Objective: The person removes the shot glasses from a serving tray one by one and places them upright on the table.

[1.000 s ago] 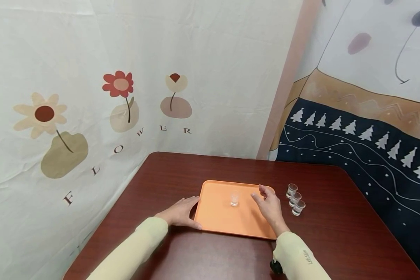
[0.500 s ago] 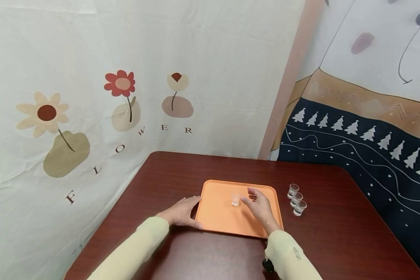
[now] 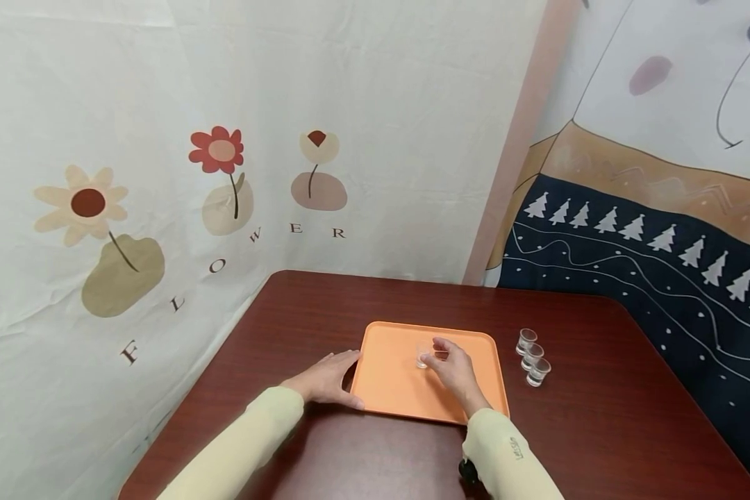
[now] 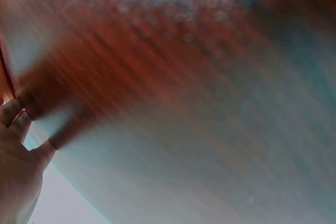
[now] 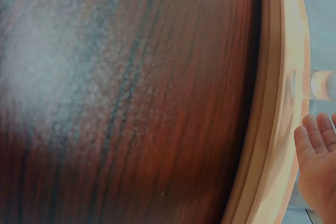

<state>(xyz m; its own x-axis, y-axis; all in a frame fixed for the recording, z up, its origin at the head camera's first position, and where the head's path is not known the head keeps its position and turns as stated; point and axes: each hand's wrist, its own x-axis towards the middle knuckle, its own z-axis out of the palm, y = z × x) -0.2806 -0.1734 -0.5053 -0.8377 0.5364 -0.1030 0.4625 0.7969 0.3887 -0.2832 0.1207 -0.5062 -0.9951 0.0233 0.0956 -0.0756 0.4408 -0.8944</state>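
Observation:
An orange tray (image 3: 400, 389) lies on the dark red-brown table. One small clear shot glass (image 3: 421, 361) stands upright on it, partly behind my right hand (image 3: 456, 371). That hand hovers over the tray with thumb and fingers parted beside the glass. In the right wrist view, the fingers of my right hand (image 5: 320, 161) are extended and a gap shows between them and the shot glass (image 5: 302, 84). My left hand (image 3: 326, 380) rests at the tray's left edge, thumb and fingers spread. The left wrist view shows spread fingers of my left hand (image 4: 21, 156).
To the right of the tray, three more shot glasses (image 3: 532, 357) stand in a slanting row on the table (image 3: 575, 417). Printed cloths hang behind: a pale one with flowers (image 3: 400, 139) and a dark one with white trees (image 3: 600, 257).
My right hand has moved left across the tray, from near its right side to the shot glass. The left hand has stayed at the tray's edge.

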